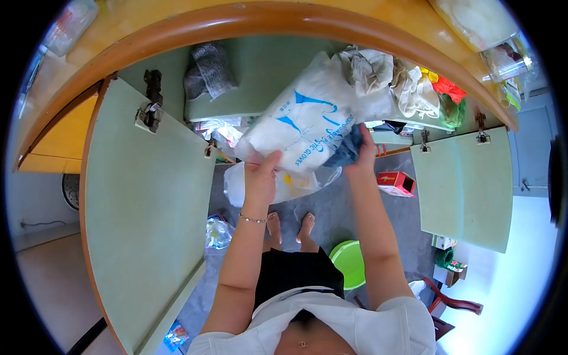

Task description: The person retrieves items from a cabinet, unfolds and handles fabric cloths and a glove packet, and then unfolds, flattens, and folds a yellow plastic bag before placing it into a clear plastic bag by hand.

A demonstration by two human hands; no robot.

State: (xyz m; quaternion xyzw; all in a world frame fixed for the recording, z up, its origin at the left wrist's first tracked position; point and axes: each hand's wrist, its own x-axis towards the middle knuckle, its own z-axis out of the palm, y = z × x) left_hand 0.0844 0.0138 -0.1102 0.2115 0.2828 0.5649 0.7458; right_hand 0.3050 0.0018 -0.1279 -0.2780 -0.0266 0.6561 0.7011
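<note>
A white plastic pack of disposable plastic gloves (307, 115) with blue print is held up at the cupboard opening. My left hand (260, 180) is closed on its lower left corner, thumb on top. On the other side my right hand (364, 155) is closed around a dark blue crumpled bundle (346, 149), which lies against the pack's right edge; the fingers are partly hidden behind it. Below the pack hangs a translucent plastic bag (296, 188) with something yellow inside; I cannot tell what bears it.
On the cupboard shelf (260, 77) sit a folded grey cloth (210, 71) and several crumpled bags (414, 86). Cupboard doors stand open at left (142, 201) and right (464, 183). A green basin (349, 264) and a red box (396, 183) are on the floor.
</note>
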